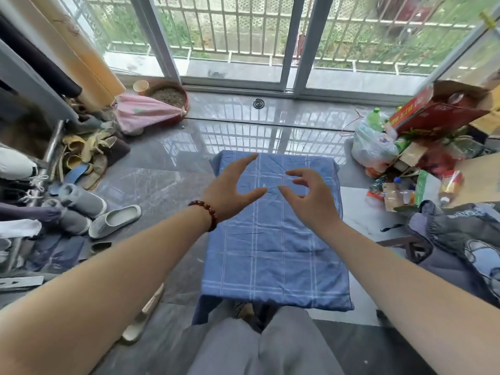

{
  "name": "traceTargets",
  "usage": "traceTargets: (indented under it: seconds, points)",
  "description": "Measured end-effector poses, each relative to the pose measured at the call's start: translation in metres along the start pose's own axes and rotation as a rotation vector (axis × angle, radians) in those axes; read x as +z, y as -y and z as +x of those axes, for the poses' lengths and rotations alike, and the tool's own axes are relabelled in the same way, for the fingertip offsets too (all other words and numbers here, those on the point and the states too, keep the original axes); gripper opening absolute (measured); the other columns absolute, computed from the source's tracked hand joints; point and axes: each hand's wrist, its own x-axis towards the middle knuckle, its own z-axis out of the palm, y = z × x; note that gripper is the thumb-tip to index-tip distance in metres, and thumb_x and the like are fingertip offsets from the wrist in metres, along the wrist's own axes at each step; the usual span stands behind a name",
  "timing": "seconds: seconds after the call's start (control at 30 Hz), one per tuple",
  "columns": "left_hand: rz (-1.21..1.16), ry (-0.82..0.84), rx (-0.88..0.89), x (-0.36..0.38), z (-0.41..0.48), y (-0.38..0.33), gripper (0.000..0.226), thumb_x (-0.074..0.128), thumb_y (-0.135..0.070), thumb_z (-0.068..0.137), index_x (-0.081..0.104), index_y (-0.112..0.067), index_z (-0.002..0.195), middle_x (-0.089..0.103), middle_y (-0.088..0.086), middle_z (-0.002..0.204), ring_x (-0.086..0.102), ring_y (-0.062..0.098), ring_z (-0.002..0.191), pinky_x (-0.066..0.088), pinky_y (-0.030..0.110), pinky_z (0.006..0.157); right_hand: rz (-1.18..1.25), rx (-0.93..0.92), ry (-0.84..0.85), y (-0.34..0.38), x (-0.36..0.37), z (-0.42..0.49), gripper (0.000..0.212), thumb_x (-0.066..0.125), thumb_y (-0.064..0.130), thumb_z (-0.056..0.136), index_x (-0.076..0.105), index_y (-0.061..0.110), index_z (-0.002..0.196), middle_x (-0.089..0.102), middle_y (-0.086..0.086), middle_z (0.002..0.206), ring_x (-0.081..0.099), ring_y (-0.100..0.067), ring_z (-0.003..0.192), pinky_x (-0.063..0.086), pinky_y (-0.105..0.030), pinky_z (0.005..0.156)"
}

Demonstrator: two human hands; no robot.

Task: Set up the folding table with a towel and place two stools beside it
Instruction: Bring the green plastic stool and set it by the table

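Observation:
A blue checked towel (273, 253) lies spread flat over the small folding table, covering its whole top and hanging a little over the edges; the table itself is hidden under it. My left hand (230, 190), with a bead bracelet at the wrist, hovers over the far half of the towel with fingers spread. My right hand (308, 196) hovers beside it, fingers curled loosely apart. Neither hand holds anything. No stool is clearly visible; a dark wooden frame (405, 246) shows at the right, partly under clothes.
Shoes and slippers (113, 219) crowd the floor at left. A red basin (173, 100) and a pink cloth sit near the sliding glass door. Bags, bottles and cartons (405, 147) pile at right, with dark clothing (460, 239) heaped nearer. My knees are below the table.

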Motion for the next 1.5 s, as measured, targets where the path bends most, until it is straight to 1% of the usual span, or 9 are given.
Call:
traceTargets:
  seconds: [0.1, 0.23, 0.53, 0.77, 0.97, 1.13, 1.33, 1.4, 1.5]
  points:
    - [-0.047, -0.052, 0.029, -0.020, -0.003, -0.025, 0.074, 0.067, -0.038, 0.082, 0.028, -0.030, 0.145, 0.034, -0.009, 0.147, 0.032, 0.006, 0.133, 0.026, 0.024, 0.111, 0.021, -0.029, -0.045, 0.032, -0.012, 0.003, 0.027, 0.071, 0.026, 0.083, 0.058, 0.024, 0.108, 0.055, 0.006, 0.118, 0.053, -0.005, 0.101, 0.051, -0.023, 0.077]
    - [-0.109, -0.084, 0.089, -0.040, -0.009, -0.052, 0.085, 0.074, -0.043, 0.074, 0.027, -0.035, 0.144, 0.035, -0.009, 0.147, 0.035, 0.004, 0.130, 0.031, 0.032, 0.112, 0.078, -0.072, -0.077, 0.070, -0.025, 0.003, 0.031, 0.073, 0.026, 0.081, 0.057, 0.026, 0.106, 0.057, 0.010, 0.116, 0.055, -0.007, 0.104, 0.052, -0.029, 0.082]
    - [-0.199, -0.170, 0.185, -0.082, -0.015, -0.108, 0.082, 0.075, -0.041, 0.071, 0.032, -0.035, 0.141, 0.042, -0.012, 0.141, 0.039, 0.001, 0.123, 0.034, 0.023, 0.103, 0.258, -0.158, -0.191, 0.141, -0.059, -0.006, 0.029, 0.075, 0.025, 0.078, 0.060, 0.027, 0.102, 0.063, 0.008, 0.109, 0.058, -0.003, 0.103, 0.053, -0.036, 0.088]
    - [-0.392, -0.235, 0.211, -0.109, -0.018, -0.148, 0.065, 0.062, -0.048, 0.076, 0.040, -0.034, 0.136, 0.051, -0.012, 0.128, 0.050, 0.006, 0.117, 0.040, 0.016, 0.087, 0.360, -0.233, -0.260, 0.180, -0.083, -0.016, 0.027, 0.076, 0.027, 0.078, 0.060, 0.029, 0.099, 0.064, 0.009, 0.108, 0.060, -0.004, 0.104, 0.048, -0.013, 0.075]
    - [-0.532, -0.246, 0.249, -0.121, -0.032, -0.183, 0.064, 0.056, -0.053, 0.073, 0.046, -0.032, 0.132, 0.056, -0.014, 0.125, 0.054, -0.013, 0.099, 0.044, 0.013, 0.075, 0.430, -0.284, -0.298, 0.198, -0.101, -0.029, 0.026, 0.072, 0.020, 0.081, 0.062, 0.016, 0.105, 0.066, -0.002, 0.105, 0.061, -0.010, 0.104, 0.045, -0.006, 0.070]
    - [-0.501, -0.195, 0.339, -0.109, -0.042, -0.206, 0.057, 0.063, -0.057, 0.076, 0.048, -0.037, 0.127, 0.057, -0.014, 0.125, 0.056, 0.005, 0.115, 0.047, 0.024, 0.093, 0.467, -0.296, -0.314, 0.204, -0.116, -0.045, 0.030, 0.073, 0.032, 0.076, 0.063, 0.022, 0.102, 0.068, -0.001, 0.108, 0.062, -0.008, 0.104, 0.047, -0.011, 0.074]
    - [-0.506, -0.121, 0.437, -0.089, -0.054, -0.235, 0.052, 0.059, -0.063, 0.068, 0.049, -0.051, 0.117, 0.059, -0.022, 0.119, 0.056, 0.000, 0.114, 0.046, 0.040, 0.099, 0.509, -0.335, -0.374, 0.209, -0.146, -0.075, 0.036, 0.073, 0.035, 0.075, 0.063, 0.017, 0.104, 0.069, 0.002, 0.105, 0.063, -0.001, 0.096, 0.046, -0.008, 0.066]
    - [-0.498, -0.087, 0.465, -0.080, -0.058, -0.247, 0.050, 0.058, -0.064, 0.068, 0.049, -0.052, 0.116, 0.059, -0.024, 0.118, 0.056, -0.003, 0.112, 0.046, 0.036, 0.097, 0.519, -0.360, -0.404, 0.205, -0.158, -0.084, 0.031, 0.070, 0.030, 0.076, 0.064, 0.016, 0.103, 0.069, 0.001, 0.104, 0.064, -0.006, 0.098, 0.047, -0.009, 0.071]
    - [-0.502, -0.038, 0.498, -0.061, -0.061, -0.267, 0.049, 0.062, -0.060, 0.075, 0.051, -0.045, 0.120, 0.060, -0.022, 0.117, 0.056, -0.008, 0.108, 0.047, 0.016, 0.086, 0.539, -0.359, -0.460, 0.195, -0.178, -0.099, 0.029, 0.067, 0.030, 0.075, 0.065, 0.017, 0.100, 0.069, 0.001, 0.102, 0.064, -0.009, 0.099, 0.048, -0.013, 0.074]
